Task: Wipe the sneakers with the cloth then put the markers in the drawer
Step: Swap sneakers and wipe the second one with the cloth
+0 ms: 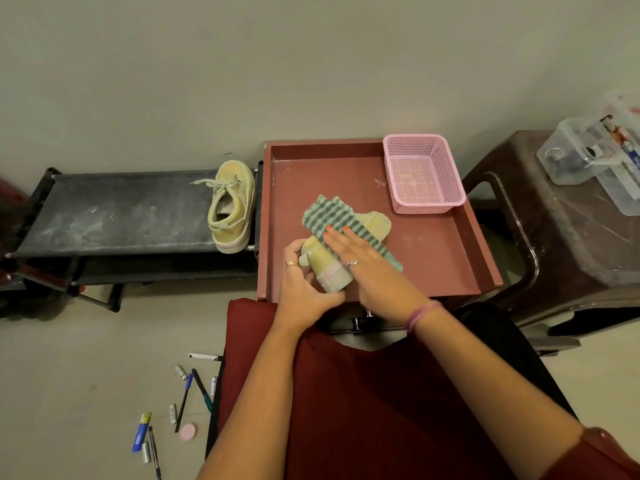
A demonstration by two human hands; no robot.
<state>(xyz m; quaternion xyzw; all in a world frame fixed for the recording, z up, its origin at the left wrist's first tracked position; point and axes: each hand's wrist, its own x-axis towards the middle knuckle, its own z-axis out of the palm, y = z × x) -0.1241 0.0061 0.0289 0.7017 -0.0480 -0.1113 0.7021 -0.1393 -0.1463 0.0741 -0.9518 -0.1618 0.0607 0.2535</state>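
The left hand (304, 271) has its grip clenched round the heel of a pale yellow canvas sneaker (332, 261), while just beyond it the right hand (360, 261), grip released, presses a green striped terry cloth (329, 216) flat onto it.

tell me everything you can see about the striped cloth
The striped cloth looks like soft terry towel, banded in teal green and grey-white. It lies draped across the top of the yellow sneaker on the red tray, running diagonally from upper left to lower right, with one end trailing onto the tray. The right hand presses flat on it with straight fingers. The left hand holds the sneaker's heel, not the cloth.
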